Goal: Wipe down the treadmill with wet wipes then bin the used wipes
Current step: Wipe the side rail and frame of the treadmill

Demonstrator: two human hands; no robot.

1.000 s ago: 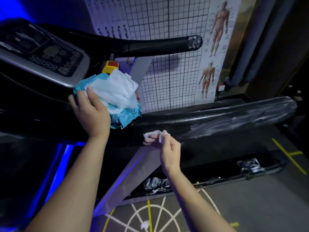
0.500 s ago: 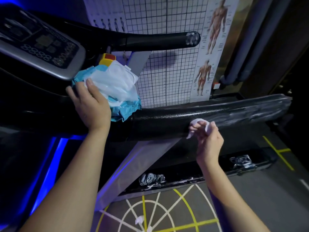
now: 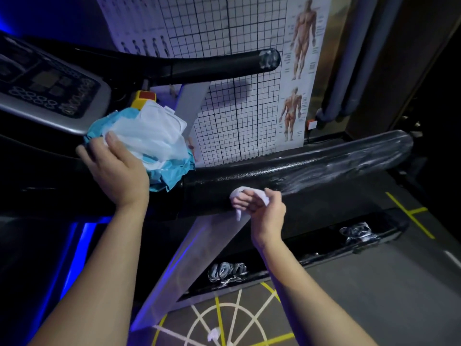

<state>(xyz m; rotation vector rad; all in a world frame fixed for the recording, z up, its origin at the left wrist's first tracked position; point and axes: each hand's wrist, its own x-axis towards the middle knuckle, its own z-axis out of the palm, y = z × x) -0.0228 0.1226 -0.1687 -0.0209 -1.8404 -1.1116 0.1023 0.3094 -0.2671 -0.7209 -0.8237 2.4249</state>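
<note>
Against the near side of the treadmill's black handrail (image 3: 324, 168), our right hand (image 3: 268, 216) pinches a crumpled white wipe (image 3: 240, 193). The wipe drapes over the curled fingertips, a tail hanging below them. Our left hand (image 3: 117, 171) grips the blue wet-wipe pack (image 3: 159, 143), thumb on top, just beneath the console (image 3: 50, 91).

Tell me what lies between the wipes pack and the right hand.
Only bare black handrail, in the head view, separates the wet wipes pack from the right hand gripping a wipe.
</note>
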